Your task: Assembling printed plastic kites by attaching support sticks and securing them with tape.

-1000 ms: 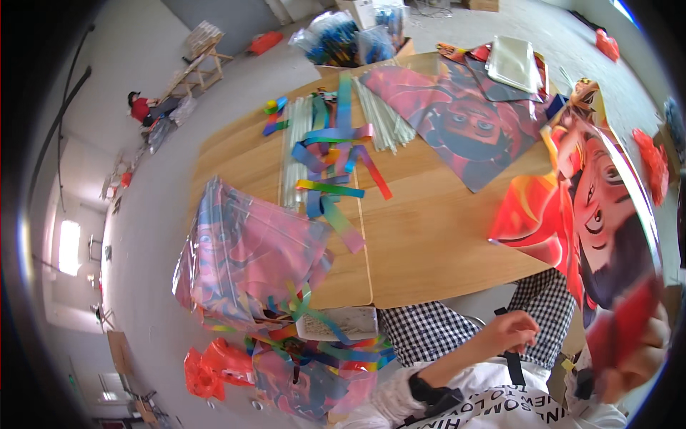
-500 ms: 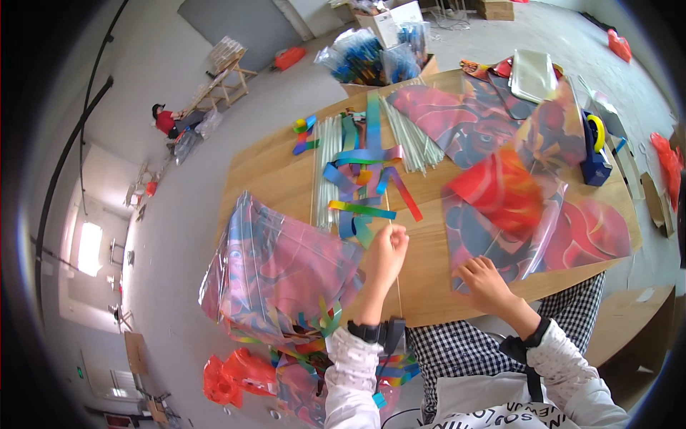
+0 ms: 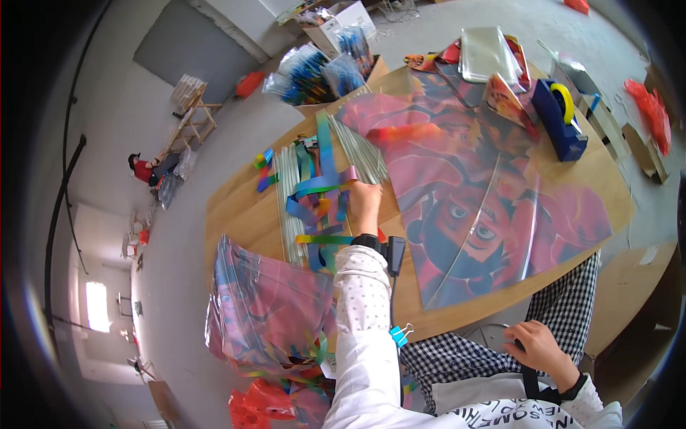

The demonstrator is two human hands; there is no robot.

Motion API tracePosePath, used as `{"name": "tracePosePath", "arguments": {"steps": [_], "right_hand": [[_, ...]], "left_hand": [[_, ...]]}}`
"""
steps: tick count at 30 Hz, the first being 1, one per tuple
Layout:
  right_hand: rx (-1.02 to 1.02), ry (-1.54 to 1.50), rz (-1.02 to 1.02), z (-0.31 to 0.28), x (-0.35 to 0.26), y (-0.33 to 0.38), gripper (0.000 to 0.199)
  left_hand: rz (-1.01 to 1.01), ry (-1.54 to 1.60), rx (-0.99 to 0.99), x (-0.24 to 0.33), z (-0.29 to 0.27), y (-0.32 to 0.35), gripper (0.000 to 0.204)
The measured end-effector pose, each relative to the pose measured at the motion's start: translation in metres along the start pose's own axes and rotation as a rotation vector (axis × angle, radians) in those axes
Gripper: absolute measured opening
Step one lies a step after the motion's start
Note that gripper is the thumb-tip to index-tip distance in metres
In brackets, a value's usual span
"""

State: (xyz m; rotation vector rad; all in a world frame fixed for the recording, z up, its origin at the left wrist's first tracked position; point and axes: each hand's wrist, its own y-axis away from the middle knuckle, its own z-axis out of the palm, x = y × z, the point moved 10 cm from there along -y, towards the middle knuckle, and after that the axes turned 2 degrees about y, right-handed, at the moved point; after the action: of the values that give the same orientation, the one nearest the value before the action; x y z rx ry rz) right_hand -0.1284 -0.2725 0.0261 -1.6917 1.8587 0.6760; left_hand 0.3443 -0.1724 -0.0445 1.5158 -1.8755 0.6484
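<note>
My left hand [image 3: 365, 204] reaches over a heap of rainbow ribbons [image 3: 327, 146] and appears closed. Its fingertips, close to one ribbon's end, are mostly hidden. Beside the ribbons lie pale thin rods [image 3: 289, 207] in a bundle, with a second fan of rods [image 3: 361, 154] farther right. A large printed kite sheet [image 3: 457, 214] with a cartoon face is spread flat on the table, a thin rod [image 3: 471, 225] lying across it. My right hand [image 3: 537, 348] is off the table above my checked trousers, fingers curled near something dark that I cannot make out.
A stack of clear-wrapped printed sheets [image 3: 268, 300] overhangs the near left edge of the wooden table [image 3: 236, 204]. A blue tape dispenser [image 3: 561, 121] and a clear tray [image 3: 489, 53] stand at the far right. Beyond is a carton of packets [image 3: 307, 75]; another person [image 3: 146, 170] sits far left.
My left hand has moved farther forward to the ribbons. My right hand has drawn back from the sheet to my lap. The blurred red-orange piece no longer covers the printed face.
</note>
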Motion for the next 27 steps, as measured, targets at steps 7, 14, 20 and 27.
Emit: {"name": "tracePosePath", "arguments": {"steps": [7,14,20,27], "right_hand": [[0.054,-0.017,0.032,-0.009,0.014,0.000,0.023],[0.031,0.014,-0.004,-0.004,0.006,0.005,0.023],[0.111,0.019,-0.016,-0.011,-0.001,0.004,0.021],[0.084,0.023,0.044,-0.010,-0.002,0.007,0.021]], "left_hand": [[-0.438,0.858,-0.269,-0.020,0.020,0.031,0.013],[-0.562,1.205,-0.310,-0.029,0.010,0.056,0.010],[-0.467,1.237,-0.355,-0.023,0.010,0.060,0.006],[-0.322,1.099,-0.267,0.010,0.000,0.073,0.005]]}}
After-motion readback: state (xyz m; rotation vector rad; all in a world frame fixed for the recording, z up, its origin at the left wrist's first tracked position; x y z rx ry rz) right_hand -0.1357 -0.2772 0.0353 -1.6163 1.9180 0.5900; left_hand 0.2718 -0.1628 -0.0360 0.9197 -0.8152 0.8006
